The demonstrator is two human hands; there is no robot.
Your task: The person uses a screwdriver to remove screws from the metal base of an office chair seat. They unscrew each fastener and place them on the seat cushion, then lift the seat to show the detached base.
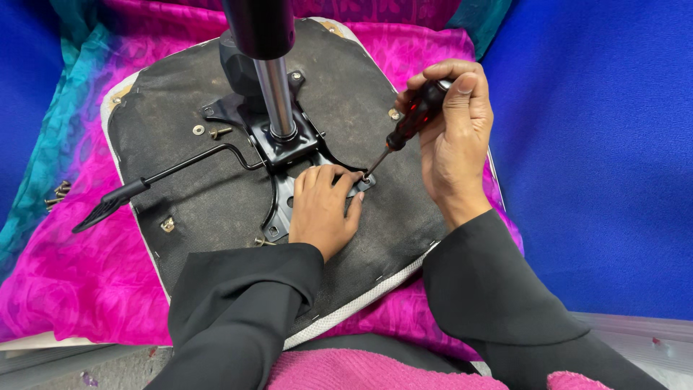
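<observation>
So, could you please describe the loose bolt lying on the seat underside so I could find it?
Start at the upturned seat base and its chrome column. Left of the column, beside a flat washer, lies the loose bolt: brass-coloured and on its side, not screwed in.

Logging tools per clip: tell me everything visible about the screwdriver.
The screwdriver has a black and red handle and a thin metal shaft. It tilts down to the left, its tip at a corner of the black metal plate. The right hand grips the handle; the left hand's fingertips rest beside the tip.
</observation>
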